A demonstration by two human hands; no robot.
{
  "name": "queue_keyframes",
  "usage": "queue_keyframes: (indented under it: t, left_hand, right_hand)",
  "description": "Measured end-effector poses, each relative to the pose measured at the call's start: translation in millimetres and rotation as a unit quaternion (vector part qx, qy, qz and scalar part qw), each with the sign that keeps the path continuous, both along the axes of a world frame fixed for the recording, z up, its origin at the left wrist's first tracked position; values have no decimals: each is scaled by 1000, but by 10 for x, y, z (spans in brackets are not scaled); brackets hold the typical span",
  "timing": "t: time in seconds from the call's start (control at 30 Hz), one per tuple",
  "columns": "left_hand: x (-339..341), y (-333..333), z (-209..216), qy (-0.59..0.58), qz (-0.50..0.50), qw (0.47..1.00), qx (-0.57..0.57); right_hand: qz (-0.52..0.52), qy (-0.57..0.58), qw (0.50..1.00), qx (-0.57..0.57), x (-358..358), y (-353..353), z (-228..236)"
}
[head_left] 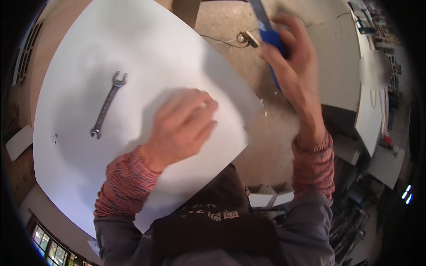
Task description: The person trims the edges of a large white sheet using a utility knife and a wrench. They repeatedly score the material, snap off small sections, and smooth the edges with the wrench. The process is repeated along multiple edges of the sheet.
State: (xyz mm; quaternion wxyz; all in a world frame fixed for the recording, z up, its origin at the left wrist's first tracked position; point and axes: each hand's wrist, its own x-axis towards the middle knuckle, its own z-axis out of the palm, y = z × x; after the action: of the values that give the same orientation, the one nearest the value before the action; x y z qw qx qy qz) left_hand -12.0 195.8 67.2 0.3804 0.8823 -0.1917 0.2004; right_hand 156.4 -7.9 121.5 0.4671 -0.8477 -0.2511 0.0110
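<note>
My right hand is raised past the right edge of a white board. It is closed around the blue handle of a tool with a long grey metal blade; motion blur hides the tool's exact kind. Over the board's right part hovers my left hand, its fingers loosely bent and somewhat apart. It is blurred too, and I make out nothing held in it. To its left, a double open-ended wrench lies on the board, larger jaw pointing away from me.
Beyond the board's right corner, a small object with a cable lies on the concrete floor. A large pale panel or bench stands at the right. Boxes sit low beside my legs, and clutter lines the far right.
</note>
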Motion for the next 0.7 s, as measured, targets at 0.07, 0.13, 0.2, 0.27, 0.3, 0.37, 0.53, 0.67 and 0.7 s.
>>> queue_keyframes:
  t: [0.07,0.13,0.2,0.27,0.3,0.37,0.53,0.67,0.7]
  left_hand:
    - [194,18,73,-12,13,1000,9]
    - [336,51,85,-24,15,999,28]
    - [468,-39,137,-18,-26,998,60]
    - [565,-143,162,-11,-69,994,86]
    - [621,-210,139,-8,-86,993,86]
    - [681,-308,111,-1,-114,990,88]
    - [762,-452,29,-10,-119,985,124]
    - [768,-485,16,-1,-101,980,170]
    - [765,-479,22,0,-98,978,182]
  right_hand:
    - [-92,62,991,-79,-446,-700,48]
    - [-119,94,983,-107,-850,-954,-171]
    - [-118,102,980,-119,-1080,-1068,-282]
    - [-99,77,984,-130,-1196,-1102,-348]
    - [-86,46,986,-135,-1185,-1120,-386]
    - [-58,-17,988,-145,-1137,-1106,-449]
    - [-46,-91,977,-187,-1023,-972,-505]
    - [-12,-121,974,-192,-1019,-903,-541]
    - [-14,-140,970,-198,-1022,-897,-576]
